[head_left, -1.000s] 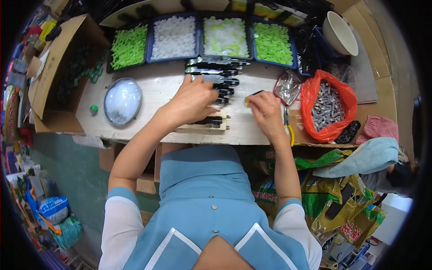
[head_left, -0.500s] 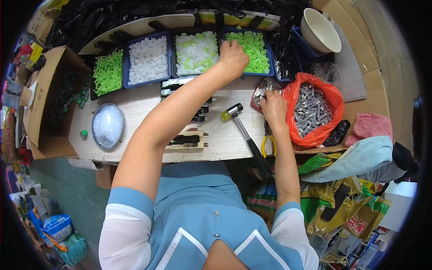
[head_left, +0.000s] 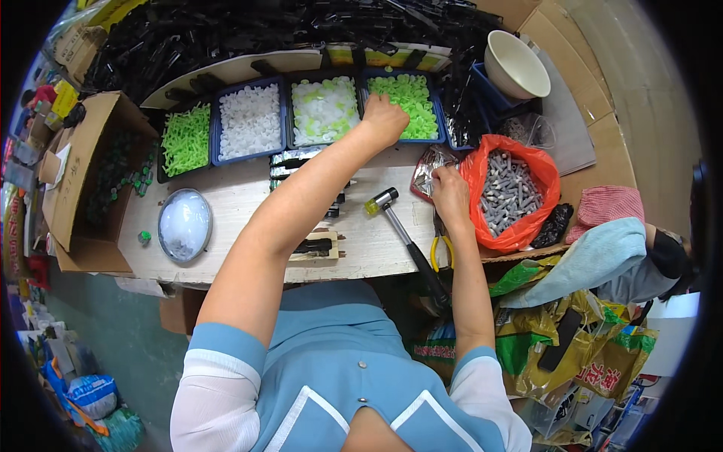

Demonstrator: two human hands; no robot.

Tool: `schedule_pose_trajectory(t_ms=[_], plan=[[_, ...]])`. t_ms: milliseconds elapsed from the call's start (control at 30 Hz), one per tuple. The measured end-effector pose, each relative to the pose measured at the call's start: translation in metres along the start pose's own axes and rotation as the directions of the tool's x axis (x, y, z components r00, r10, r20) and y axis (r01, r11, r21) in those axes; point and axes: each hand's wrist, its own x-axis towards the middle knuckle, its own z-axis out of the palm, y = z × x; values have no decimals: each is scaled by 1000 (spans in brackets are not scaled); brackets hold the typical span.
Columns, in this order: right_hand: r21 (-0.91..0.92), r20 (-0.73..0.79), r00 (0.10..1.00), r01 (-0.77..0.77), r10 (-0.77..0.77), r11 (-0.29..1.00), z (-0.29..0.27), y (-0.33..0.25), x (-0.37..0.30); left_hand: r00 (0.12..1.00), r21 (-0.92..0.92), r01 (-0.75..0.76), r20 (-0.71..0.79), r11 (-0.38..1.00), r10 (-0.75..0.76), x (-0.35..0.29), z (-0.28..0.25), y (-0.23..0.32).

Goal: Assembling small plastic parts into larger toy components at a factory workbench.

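Observation:
My left hand [head_left: 386, 120] reaches across the bench, fingers bent down and bunched at the left side of a bin of small green plastic pieces [head_left: 419, 113]. Its fingertips are hidden, so what they pinch cannot be made out. Just left of it stands a bin of mixed white and green pieces [head_left: 320, 113]. My right hand [head_left: 452, 197] has its fingers pressed together at a small red tray of shiny metal parts [head_left: 426, 167]; what lies between them is too small to name. Below my left forearm, black parts [head_left: 316, 245] lie partly covered on a wooden fixture [head_left: 336, 256].
A hammer [head_left: 403, 233] and yellow-handled pliers [head_left: 449, 252] lie near the front edge. An orange bag of grey pieces [head_left: 474, 169] stands right, below a white bowl [head_left: 517, 65]. A round dish [head_left: 184, 226] and a cardboard box [head_left: 90, 252] are at left.
The bench and bins sit slightly lower in the picture. Both hands stay at the same trays; my right hand's fingers look more gathered than before.

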Motion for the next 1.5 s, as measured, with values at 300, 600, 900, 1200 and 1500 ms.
schedule_pose_trajectory(t_ms=[300, 600, 900, 1200, 1500], plan=[[25, 38, 999, -36, 35, 999, -2, 2, -5, 994, -59, -46, 97, 997, 52, 0, -5, -1], [194, -56, 997, -36, 47, 980, -10, -18, -2, 972, -769, 100, -61, 631, -228, -14, -10, -25], [916, 307, 939, -336, 156, 220, -34, -97, -15, 937, -570, 8, 292, -822, -193, -153, -46, -1], [864, 501, 860, -503, -95, 5, -17, -167, -47, 910, -389, -166, 293, -906, -293, -250, -41, 29], [812, 578, 803, -583, -146, 3, -9, -195, -58, 898, -440, -279, 194, -854, -394, -280, -40, 34]])
